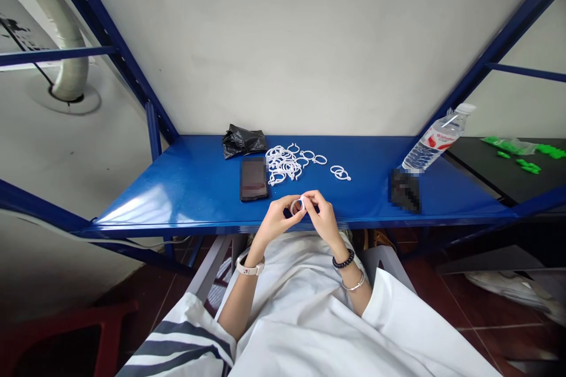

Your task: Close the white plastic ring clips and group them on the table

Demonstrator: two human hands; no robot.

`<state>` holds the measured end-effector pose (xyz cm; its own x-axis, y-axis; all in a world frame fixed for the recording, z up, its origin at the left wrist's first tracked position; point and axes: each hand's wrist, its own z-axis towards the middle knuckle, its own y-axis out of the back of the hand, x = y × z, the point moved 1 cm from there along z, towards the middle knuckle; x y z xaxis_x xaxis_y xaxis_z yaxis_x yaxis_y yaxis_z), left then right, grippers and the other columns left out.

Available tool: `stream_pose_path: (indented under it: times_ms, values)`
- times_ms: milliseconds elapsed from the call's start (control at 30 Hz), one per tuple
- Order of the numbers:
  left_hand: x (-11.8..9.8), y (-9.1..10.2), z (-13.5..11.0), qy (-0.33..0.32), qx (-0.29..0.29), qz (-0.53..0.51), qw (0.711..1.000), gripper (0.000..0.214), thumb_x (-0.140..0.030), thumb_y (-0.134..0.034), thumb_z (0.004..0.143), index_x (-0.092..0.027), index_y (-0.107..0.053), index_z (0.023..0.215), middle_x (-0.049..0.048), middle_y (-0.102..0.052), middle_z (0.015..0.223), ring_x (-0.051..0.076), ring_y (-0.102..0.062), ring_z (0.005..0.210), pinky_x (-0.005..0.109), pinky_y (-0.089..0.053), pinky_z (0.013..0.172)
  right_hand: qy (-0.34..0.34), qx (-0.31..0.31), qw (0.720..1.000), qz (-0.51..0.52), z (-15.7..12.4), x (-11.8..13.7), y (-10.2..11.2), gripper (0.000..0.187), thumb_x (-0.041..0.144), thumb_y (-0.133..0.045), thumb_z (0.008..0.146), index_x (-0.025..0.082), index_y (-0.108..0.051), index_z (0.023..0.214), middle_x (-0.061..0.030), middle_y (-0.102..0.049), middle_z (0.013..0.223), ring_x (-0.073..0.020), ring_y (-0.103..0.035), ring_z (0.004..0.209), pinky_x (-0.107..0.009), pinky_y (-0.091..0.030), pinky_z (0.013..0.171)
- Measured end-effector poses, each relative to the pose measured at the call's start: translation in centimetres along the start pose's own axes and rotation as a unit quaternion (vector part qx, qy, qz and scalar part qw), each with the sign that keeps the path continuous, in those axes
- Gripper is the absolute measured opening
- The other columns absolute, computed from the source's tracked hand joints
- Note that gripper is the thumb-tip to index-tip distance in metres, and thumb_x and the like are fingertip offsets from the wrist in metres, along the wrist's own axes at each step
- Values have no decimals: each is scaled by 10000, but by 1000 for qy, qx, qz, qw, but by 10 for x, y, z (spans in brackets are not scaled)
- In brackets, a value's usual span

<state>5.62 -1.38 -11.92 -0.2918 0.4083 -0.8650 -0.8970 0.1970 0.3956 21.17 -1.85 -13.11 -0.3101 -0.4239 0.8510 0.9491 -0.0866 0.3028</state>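
My left hand point(277, 219) and my right hand point(322, 215) meet at the front edge of a blue metal shelf point(186, 188). Both pinch one white plastic ring point(297, 206) between their fingertips. A heap of several white rings point(283, 164) lies further back on the shelf. Two more rings point(340, 173) lie apart to its right. A pale watch sits on my left wrist, and a dark bead bracelet with a thin bangle is on my right.
A dark phone point(253, 178) lies face up left of the heap, with a crumpled black bag point(242, 141) behind it. A plastic water bottle point(435, 140) leans at the right. Green pieces point(526, 156) lie on a dark surface far right. Blue frame posts flank the shelf.
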Motion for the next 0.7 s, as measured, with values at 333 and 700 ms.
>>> stream_pose_path:
  times_ms: [333, 700]
  values:
    - [-1, -1, -1, -8, -9, 7, 1000, 352, -360, -590, 878, -121, -715, 1103, 33, -687, 815, 117, -523, 681, 232, -441, 669, 15, 36, 999, 24, -5, -4, 5, 194, 367, -525, 983, 221, -607, 1082, -14, -737, 789, -185, -713, 753, -297, -540, 731]
    - [4, -3, -2, -5, -12, -31, 999, 433, -241, -604, 819, -184, -554, 1245, 59, -728, 1056, 169, -694, 931, 284, -544, 868, 8, 16, 1000, 25, -6, -2, 3, 201, 415, -554, 960, 226, -620, 977, -26, -737, 786, -186, -700, 707, -299, -546, 677]
